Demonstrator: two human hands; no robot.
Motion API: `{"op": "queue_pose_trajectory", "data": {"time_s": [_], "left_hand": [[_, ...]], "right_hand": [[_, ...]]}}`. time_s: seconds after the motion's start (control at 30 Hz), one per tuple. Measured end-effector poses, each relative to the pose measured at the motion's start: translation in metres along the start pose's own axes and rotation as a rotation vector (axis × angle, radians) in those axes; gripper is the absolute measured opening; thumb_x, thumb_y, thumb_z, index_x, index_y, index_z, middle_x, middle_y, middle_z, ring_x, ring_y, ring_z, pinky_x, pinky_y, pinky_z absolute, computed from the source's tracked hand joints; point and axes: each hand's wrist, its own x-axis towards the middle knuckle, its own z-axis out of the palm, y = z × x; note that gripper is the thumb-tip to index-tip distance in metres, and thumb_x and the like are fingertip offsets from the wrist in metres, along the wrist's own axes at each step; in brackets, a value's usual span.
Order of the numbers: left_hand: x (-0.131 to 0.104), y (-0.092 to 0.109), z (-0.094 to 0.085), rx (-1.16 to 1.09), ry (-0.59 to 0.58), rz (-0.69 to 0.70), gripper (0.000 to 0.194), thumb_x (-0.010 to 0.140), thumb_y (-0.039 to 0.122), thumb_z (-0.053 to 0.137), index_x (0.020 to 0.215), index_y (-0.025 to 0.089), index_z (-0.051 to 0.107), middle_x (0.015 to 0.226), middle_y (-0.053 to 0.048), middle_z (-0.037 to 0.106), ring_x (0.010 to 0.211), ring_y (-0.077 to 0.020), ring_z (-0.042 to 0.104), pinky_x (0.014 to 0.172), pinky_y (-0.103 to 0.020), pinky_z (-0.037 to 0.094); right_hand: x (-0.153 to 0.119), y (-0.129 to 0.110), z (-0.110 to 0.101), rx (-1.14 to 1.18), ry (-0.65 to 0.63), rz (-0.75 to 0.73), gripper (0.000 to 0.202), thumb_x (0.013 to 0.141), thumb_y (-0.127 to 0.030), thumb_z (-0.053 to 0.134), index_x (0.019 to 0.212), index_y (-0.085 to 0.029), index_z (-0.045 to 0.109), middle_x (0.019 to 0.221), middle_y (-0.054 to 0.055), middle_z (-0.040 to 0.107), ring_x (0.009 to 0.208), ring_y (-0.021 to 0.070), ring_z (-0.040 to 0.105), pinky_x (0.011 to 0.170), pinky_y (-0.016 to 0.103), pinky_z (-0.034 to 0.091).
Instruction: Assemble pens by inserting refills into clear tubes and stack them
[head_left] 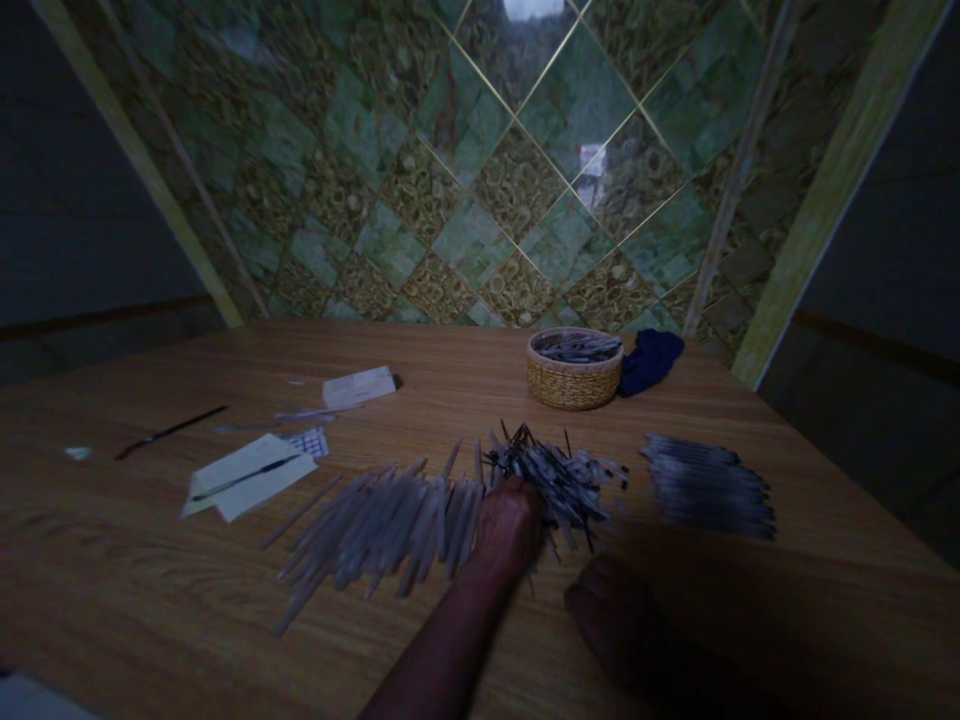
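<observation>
My left hand [511,520] reaches into the middle of the table, its fingers curled at the edge of a tangled heap of dark-tipped thin sticks [559,480], which look like pen refills or caps. Its fingertips are hidden, so what they pinch does not show. Just left of it lies a spread of pale, translucent tubes [382,525], like pen barrels, roughly side by side. Low and to the right, my right hand [611,605] is in deep shadow, closed near the table, its contents unclear. Beyond it lies a neat row of dark-ended pens [705,485].
Toward the wall stands a round wicker basket [574,385] holding more sticks, beside a dark blue cloth [651,362]. On the left are a white box [360,388], paper sheets [255,480] with a thin pen on them, and a dark slim rod [171,432]. A tiled wall [480,200] closes the far side.
</observation>
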Motion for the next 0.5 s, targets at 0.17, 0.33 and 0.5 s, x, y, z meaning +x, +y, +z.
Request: {"op": "queue_pose_trajectory", "data": {"time_s": [0.17,0.33,0.5], "left_hand": [[0.000,0.001,0.000,-0.006,0.005,0.017,0.028,0.090,0.026,0.038,0.089,0.016,0.064,0.088,-0.010,0.061,0.083,-0.0212,0.059,0.067,-0.029,0.042],[0.000,0.003,-0.001,-0.015,0.005,0.026,0.028,0.090,0.026,0.039,0.089,0.015,0.065,0.088,-0.010,0.061,0.084,-0.0213,0.059,0.067,-0.029,0.042],[0.000,0.006,-0.005,-0.023,-0.021,-0.008,0.027,0.089,0.025,0.039,0.093,0.015,0.064,0.091,-0.011,0.060,0.092,-0.0213,0.057,0.073,-0.029,0.042]], "right_hand": [[0.002,0.002,-0.006,0.005,-0.048,-0.043,0.021,0.085,-0.014,0.039,0.069,-0.017,0.052,0.069,0.004,0.051,0.066,0.0155,0.041,0.060,0.030,0.027],[0.002,0.003,-0.007,-0.039,-0.087,-0.010,0.019,0.085,-0.013,0.043,0.069,-0.018,0.053,0.068,0.003,0.052,0.066,0.0151,0.041,0.061,0.030,0.027],[0.004,0.002,-0.011,-0.110,-0.129,0.008,0.016,0.083,-0.014,0.046,0.069,-0.018,0.053,0.067,0.003,0.053,0.066,0.0147,0.042,0.060,0.029,0.025]]}}
